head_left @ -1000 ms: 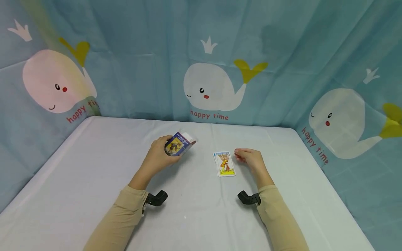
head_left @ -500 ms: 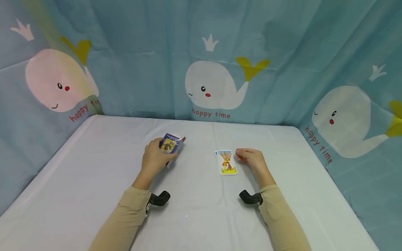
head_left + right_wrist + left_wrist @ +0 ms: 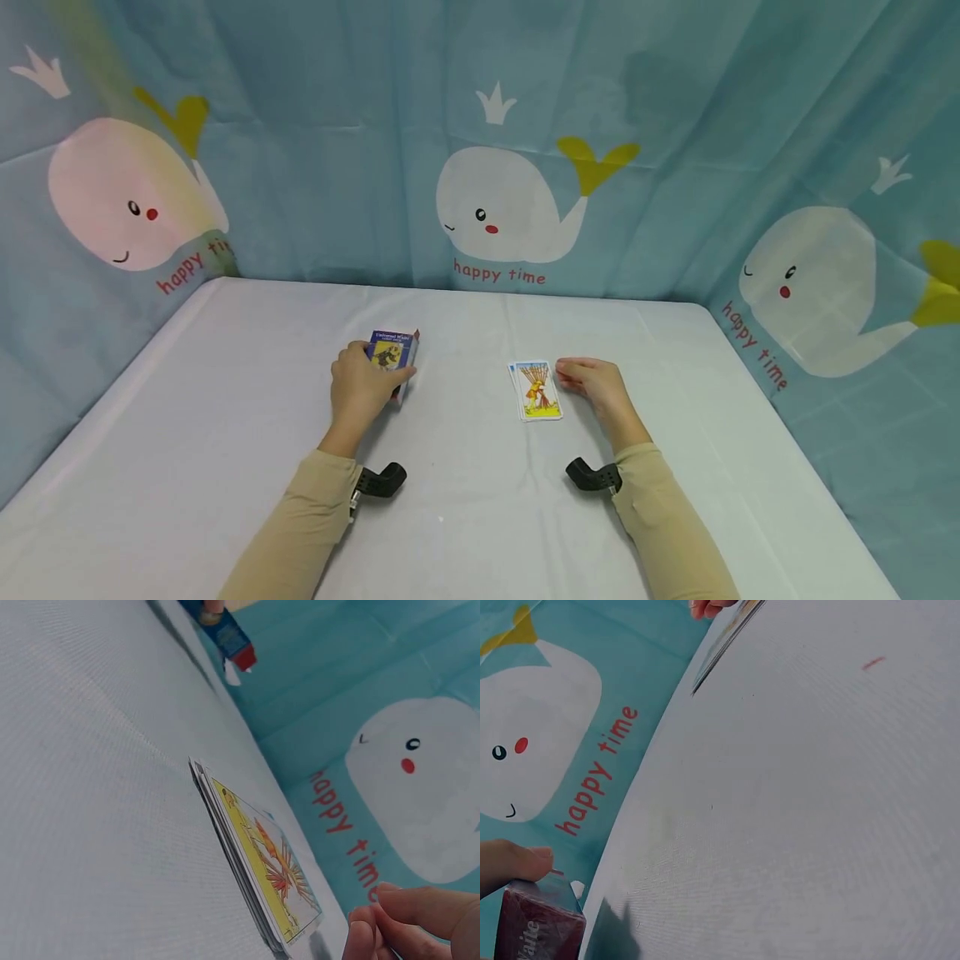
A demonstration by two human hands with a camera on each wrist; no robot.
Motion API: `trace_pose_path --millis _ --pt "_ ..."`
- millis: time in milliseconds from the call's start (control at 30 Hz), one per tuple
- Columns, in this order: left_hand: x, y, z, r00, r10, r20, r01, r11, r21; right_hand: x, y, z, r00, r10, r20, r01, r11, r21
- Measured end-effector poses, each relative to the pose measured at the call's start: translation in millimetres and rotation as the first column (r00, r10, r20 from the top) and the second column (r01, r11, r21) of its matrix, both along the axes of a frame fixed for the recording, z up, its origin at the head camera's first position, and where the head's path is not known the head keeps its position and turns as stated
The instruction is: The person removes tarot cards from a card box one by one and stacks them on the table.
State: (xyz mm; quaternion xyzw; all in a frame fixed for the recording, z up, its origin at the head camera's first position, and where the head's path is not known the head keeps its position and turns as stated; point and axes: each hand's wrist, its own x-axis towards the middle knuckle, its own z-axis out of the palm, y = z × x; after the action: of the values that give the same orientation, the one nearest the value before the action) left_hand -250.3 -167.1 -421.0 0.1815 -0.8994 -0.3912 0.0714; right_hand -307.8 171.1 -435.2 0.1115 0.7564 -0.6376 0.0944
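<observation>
My left hand (image 3: 362, 390) grips a blue tarot card box (image 3: 390, 353) with a yellow picture on its face, thumb on one side and fingers on the other. The dark red end of the box (image 3: 540, 930) faces up at the lower left of the left wrist view, with the thumb (image 3: 521, 862) against it. A small stack of tarot cards (image 3: 538, 392) lies face up on the table, the top one showing a figure carrying a bundle of sticks. Just right of the stack rests my right hand (image 3: 597, 385), fingers loosely curled and holding nothing.
A white cloth covers the table (image 3: 465, 500). Behind and at both sides hangs a blue curtain (image 3: 337, 167) printed with whales. Each wrist wears a black camera mount, such as the left one (image 3: 382, 479).
My left hand has carried the box to the left and lower, turning it more upright in the head view. The right hand and the card stack have stayed in place.
</observation>
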Motion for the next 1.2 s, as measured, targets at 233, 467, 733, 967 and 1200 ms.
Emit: trace_pose_path --millis 233,467,733,967,1200 --pt "-0.4 -1 -5.4 0.999 0.002 0.033 -0.002 1.000 0.001 -0.1 1 -1.2 1.000 -0.015 0.002 0.015 1.000 0.007" --pt "-3.0 -2 -10.6 0.996 -0.010 0.085 0.013 1.000 -0.025 -0.5 0 -0.9 1.000 -0.019 0.009 0.019 1.000 0.014" --pt "-3.0 -2 -12.5 0.996 -0.013 0.090 0.015 0.999 -0.030 -0.5 0 -2.5 1.000 -0.023 0.013 0.023 1.000 0.017" --pt "-3.9 -2 -15.4 0.994 -0.022 0.105 0.025 0.999 -0.034 0.8 2 -4.3 1.000 -0.025 0.013 0.025 1.000 0.013" --pt "-3.7 -2 -13.0 0.995 -0.012 0.098 0.017 0.999 -0.051 1.3 2 -3.8 1.000 -0.015 0.012 0.014 1.000 0.025"
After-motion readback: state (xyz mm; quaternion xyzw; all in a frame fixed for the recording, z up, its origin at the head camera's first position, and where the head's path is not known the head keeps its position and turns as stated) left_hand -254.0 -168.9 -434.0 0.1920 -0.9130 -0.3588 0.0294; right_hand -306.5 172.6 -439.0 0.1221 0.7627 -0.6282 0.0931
